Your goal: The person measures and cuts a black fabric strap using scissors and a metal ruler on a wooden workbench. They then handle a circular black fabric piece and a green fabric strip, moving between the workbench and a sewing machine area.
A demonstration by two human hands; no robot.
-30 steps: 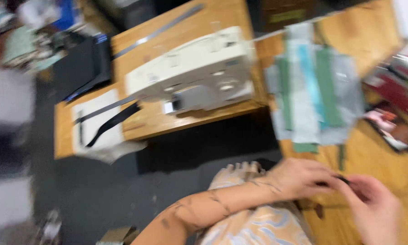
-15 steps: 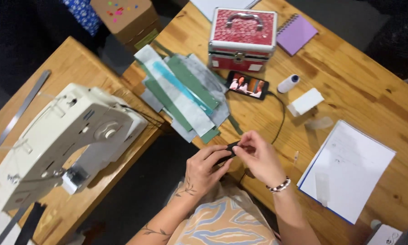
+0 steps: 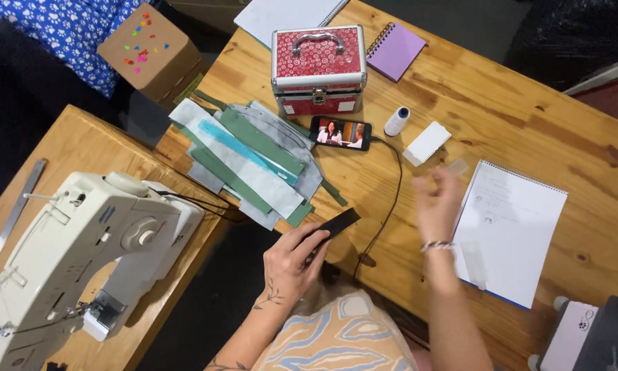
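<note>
Sitting at nine o'clock, a white sewing machine (image 3: pixel 75 254) rests on its own wooden table (image 3: pixel 82 148). At eleven o'clock of the left hand (image 3: pixel 294 260) lies a stack of green, blue and grey fabric strips (image 3: pixel 250 161). The left hand's fingers are clamped on a dark fabric strip (image 3: pixel 336 225), held over the near edge of the bigger wooden desk (image 3: pixel 529 117). At twelve o'clock stand a red patterned metal case (image 3: pixel 317 67) and a phone (image 3: pixel 340 132). The right hand (image 3: pixel 438 203) is blurred above the desk; whether its fingers are spread I cannot tell. At its three o'clock lies an open spiral notebook (image 3: pixel 515 227).
</note>
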